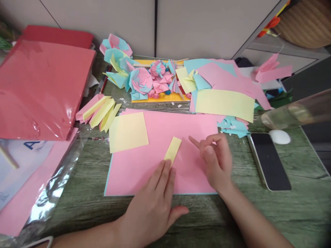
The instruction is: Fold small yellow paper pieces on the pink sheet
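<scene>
1. The table (258,213) is the biggest thing here, greenish wood grain, pretty much buried in paper craft stuff.
2. Far left there's a red pack (38,86) of paper in shiny plastic wrap, tilted up, with more wrapped sheets underneath it.
3. Dead centre is a big pink sheet (144,172) lying flat, a thin blue edge peeking out along its left and bottom sides.
4. Behind it, along the wall, sits a heap of folded flowers (144,79) in pink and blue on a yellow-orange board, plus loose pink, blue and yellow sheets spread off to the right.
5. A long yellow rectangle (224,105) lies on those loose sheets, just past the pink sheet's far right corner.
6. A yellow square (128,132) sits on the pink sheet's upper left corner, slightly overhanging the edge.
7. A phone (270,160) lies face up to the right of the pink sheet, screen dark, with a small white oval thing just beyond it.
8. Left hand (155,203): flat and open, palm down, fingertips pressing on the near end of the strip.
9. Right hand (216,162): loosely curled on the pink sheet, index finger pointing toward the strip, not holding anything.
10. The yellow strip (172,149) is small and narrow, lying tilted on the pink sheet, between the two hands.
</scene>
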Demonstrator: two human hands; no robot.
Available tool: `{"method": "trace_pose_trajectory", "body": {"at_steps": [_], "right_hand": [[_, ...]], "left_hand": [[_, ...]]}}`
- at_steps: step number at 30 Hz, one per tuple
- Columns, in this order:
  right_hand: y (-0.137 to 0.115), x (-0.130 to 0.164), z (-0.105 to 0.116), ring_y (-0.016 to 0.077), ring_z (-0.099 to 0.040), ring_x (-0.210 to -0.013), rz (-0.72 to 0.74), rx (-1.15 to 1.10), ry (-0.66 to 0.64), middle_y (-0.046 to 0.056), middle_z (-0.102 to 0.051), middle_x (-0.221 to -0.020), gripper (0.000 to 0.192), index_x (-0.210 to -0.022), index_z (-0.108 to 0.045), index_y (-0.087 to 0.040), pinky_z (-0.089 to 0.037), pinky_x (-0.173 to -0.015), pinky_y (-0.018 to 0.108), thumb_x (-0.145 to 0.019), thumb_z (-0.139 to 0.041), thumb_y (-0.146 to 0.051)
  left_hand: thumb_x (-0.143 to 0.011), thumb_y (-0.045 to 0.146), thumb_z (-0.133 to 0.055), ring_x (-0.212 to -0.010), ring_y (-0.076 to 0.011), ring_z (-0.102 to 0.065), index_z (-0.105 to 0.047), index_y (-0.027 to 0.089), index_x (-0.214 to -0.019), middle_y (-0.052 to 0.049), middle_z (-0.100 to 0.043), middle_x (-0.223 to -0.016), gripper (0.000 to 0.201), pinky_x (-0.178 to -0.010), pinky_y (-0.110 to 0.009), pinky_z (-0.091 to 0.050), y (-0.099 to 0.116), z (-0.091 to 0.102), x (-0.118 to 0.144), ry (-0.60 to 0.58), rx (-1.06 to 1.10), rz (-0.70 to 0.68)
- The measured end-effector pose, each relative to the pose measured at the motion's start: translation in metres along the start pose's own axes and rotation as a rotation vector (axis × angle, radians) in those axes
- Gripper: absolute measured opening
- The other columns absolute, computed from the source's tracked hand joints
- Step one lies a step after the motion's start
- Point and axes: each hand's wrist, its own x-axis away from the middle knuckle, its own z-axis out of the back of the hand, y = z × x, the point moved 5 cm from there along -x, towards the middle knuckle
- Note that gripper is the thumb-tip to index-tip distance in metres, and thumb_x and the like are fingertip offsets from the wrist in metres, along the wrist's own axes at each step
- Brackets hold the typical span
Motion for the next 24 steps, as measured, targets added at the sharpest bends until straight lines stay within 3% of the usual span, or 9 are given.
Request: {"method": "trace_pose_trajectory", "body": {"at_steps": [6,11,24], "right_hand": [[0.0,0.022,-0.031,0.0072,-0.029,-0.052,-0.163,-0.163,-0.319,-0.01,-0.03,-0.057,0.012,-0.088,-0.039,-0.024,-0.042,-0.093,0.05,-0.088,-0.044,-0.035],[0.003,0.03,-0.041,0.0079,-0.032,-0.054,-0.19,-0.092,-0.446,-0.009,-0.03,-0.058,0.012,-0.092,-0.037,-0.025,-0.044,-0.091,0.046,-0.087,-0.044,-0.034],[0.004,0.014,-0.024,0.0089,-0.03,-0.052,-0.173,0.065,-0.312,-0.009,-0.029,-0.058,0.01,-0.092,-0.036,-0.025,-0.043,-0.092,0.045,-0.087,-0.042,-0.032]], "left_hand": [[-0.084,0.06,-0.035,-0.118,-0.0325,-0.046,-0.053,-0.001,-0.117,-0.02,-0.056,-0.12,0.071,-0.102,-0.039,-0.031,0.002,-0.003,0.0,0.013,0.032,-0.011],[-0.085,0.058,-0.036,-0.113,-0.03,-0.049,-0.059,0.004,-0.111,-0.015,-0.061,-0.113,0.064,-0.101,-0.037,-0.03,0.006,-0.007,0.005,0.041,0.09,-0.05],[-0.087,0.054,-0.038,-0.109,-0.0292,-0.052,-0.062,0.004,-0.105,-0.014,-0.062,-0.111,0.058,-0.094,-0.036,-0.036,0.006,-0.001,0.003,0.051,0.077,-0.077]]}}
